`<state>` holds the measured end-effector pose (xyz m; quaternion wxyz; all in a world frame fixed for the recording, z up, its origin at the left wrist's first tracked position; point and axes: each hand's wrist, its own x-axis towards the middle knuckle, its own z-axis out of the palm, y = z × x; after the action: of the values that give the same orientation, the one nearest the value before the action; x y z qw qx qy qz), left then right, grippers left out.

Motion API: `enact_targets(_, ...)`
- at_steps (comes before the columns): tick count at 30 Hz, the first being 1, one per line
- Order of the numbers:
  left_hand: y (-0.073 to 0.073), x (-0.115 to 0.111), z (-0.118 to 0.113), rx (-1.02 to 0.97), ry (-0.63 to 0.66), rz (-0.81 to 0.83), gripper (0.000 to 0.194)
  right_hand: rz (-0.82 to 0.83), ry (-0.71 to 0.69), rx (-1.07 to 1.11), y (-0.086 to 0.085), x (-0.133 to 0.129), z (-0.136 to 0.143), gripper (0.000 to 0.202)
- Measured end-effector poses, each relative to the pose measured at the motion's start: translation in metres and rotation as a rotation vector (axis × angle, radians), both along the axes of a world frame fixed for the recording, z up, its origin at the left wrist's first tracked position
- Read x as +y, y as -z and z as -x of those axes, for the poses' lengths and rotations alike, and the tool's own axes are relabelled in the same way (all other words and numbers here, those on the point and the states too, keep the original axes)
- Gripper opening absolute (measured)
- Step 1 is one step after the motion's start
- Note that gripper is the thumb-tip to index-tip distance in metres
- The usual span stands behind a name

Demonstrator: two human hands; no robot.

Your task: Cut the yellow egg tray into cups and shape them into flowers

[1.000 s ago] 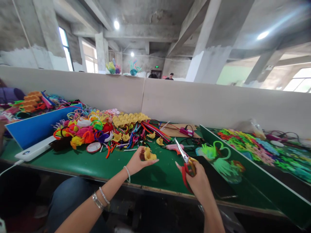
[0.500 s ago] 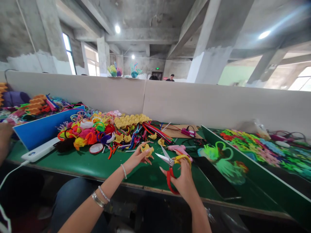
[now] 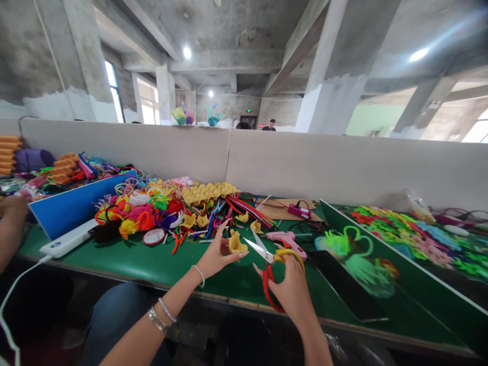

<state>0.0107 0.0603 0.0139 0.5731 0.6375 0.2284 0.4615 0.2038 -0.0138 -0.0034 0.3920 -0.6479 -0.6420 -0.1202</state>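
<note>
My left hand (image 3: 219, 254) holds a small yellow egg-carton cup (image 3: 237, 242) between thumb and fingers, its jagged rim facing up. In my right hand (image 3: 292, 279) are scissors (image 3: 266, 252) with red and yellow handles, the blades parted and pointing at the cup from its right. Beyond the blades lies another yellow cup piece (image 3: 256, 227), with a further one (image 3: 242, 217) beside it. A pink glue gun (image 3: 287, 240) rests behind my right hand. The yellow egg tray (image 3: 209, 191) sits at the back, on top of craft pieces.
Colourful pompoms and pipe cleaners (image 3: 143, 211) cover the left. A white power strip (image 3: 68, 238) lies by a blue board (image 3: 84, 203). On the right are a black flat panel (image 3: 346, 284), a green pipe-cleaner figure (image 3: 366, 267) and a divider (image 3: 404, 254). Another person's hand (image 3: 13, 216) shows far left.
The cup has turned in my left hand, whose fingers have spread and lifted around it. The scissors remain parted beside it. The view has shifted slightly.
</note>
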Motion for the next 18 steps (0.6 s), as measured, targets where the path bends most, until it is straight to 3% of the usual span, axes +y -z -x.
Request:
enact_targets(3,-0.005,-0.003,0.004,0.146,-0.132,-0.128,0.095,0.066,0.010,0.024,-0.005,-0.003,0.008,0.047)
enact_targets(7,-0.007,0.000,0.007,0.361,-0.271,-0.366,0.050,0.152,-0.027,0.087,-0.008,-0.006,0.015,0.044)
enact_targets(9,-0.005,0.002,0.007,0.404,-0.322,-0.443,0.039,0.180,-0.036,0.089,-0.008,-0.006,0.017,0.043)
enact_targets(18,0.002,0.009,0.010,0.374,-0.447,-0.461,0.051,0.242,-0.108,0.048,-0.006,-0.003,0.020,0.044)
